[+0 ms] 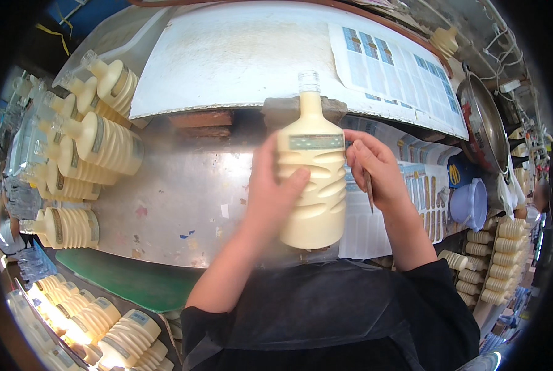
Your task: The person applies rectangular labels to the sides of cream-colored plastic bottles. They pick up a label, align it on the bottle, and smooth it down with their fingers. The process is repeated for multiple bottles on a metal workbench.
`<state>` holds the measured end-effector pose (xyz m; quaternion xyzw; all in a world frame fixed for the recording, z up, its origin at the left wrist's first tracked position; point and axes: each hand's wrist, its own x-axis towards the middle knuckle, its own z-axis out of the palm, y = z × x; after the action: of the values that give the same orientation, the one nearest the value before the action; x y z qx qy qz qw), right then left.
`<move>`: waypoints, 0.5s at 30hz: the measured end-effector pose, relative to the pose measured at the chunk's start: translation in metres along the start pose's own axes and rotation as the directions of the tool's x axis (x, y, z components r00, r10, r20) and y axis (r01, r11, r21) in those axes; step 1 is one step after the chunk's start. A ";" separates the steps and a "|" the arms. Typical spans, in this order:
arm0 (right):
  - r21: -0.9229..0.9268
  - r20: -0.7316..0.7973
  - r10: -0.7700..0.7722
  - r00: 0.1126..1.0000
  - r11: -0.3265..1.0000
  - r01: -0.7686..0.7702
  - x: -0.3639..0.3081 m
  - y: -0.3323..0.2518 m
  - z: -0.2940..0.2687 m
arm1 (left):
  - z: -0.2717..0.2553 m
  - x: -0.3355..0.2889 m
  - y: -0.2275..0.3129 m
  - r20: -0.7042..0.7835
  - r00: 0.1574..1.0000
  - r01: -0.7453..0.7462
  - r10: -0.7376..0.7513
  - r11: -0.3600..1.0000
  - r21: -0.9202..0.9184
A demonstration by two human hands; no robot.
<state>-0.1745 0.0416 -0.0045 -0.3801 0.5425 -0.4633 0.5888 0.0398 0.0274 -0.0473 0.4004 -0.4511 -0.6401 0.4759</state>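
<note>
In front of me stands a cream-coloured bottle (313, 219) with a ribbed body and a clear threaded neck. My left hand (271, 188) is closed round its left side, thumb across the front. A dark, narrow label strip (315, 142) runs across the bottle's shoulder. At the strip's right end, my right hand (375, 168) has its fingertips against or very near the bottle. A thin, pointed tool (369, 190) is gripped in that hand with its tip down; whether it is a blade or tweezers I cannot tell. Behind the bottle's neck lies a grey-brown block (275, 114).
Similar bottles (97, 148) lie stacked at the left, with more at lower left (125, 340) and lower right (505, 263). Label sheets (384, 62) lie on the raised white board (245, 49) and on the metal table (165, 210). A purple bucket (469, 205) stands at right.
</note>
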 end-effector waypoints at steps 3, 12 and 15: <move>0.036 -0.011 -0.014 1.000 0.999 0.014 -0.005 0.004 0.003 | 0.006 -0.003 0.008 -0.051 0.996 -0.065 0.075 0.983 0.173; 0.049 0.003 -0.016 1.000 0.999 0.016 -0.002 0.016 0.008 | 0.011 -0.006 0.012 -0.069 0.974 -0.169 0.215 0.898 0.407; 0.029 0.031 -0.050 0.998 0.998 0.050 -0.003 0.014 0.010 | 0.012 -0.007 0.010 -0.092 0.968 -0.176 0.232 0.896 0.408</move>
<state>-0.1629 0.0475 -0.0155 -0.3927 0.5168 -0.4792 0.5908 0.0324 0.0349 -0.0339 0.4821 -0.5767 -0.4528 0.4795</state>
